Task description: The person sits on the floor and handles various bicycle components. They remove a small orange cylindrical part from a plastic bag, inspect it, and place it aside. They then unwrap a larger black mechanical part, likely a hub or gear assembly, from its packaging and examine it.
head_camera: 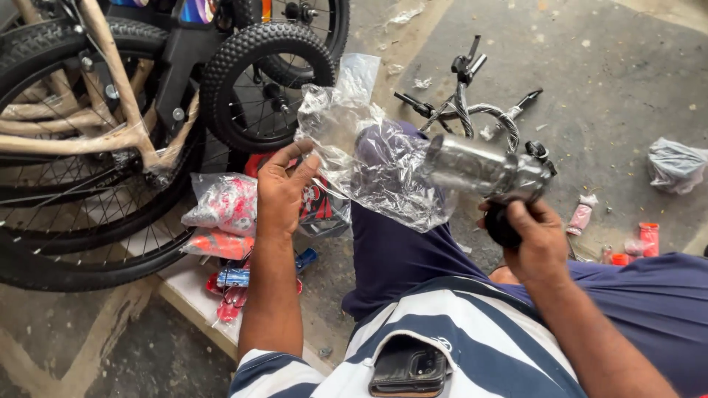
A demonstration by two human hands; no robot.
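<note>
head view: my left hand [282,193] pinches the clear plastic wrap [369,158], fingers closed on its edge. my right hand [532,234] grips a black handle under the wrapped metal part [476,168], above my knee. wheels [265,85] crowd left; bare floor [612,81] right.

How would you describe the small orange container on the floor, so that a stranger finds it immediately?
Start at the handlebar lying on the grey floor, then look right and nearer. The orange container stands upright there, brighter than the pale pink packet beside it.
</note>
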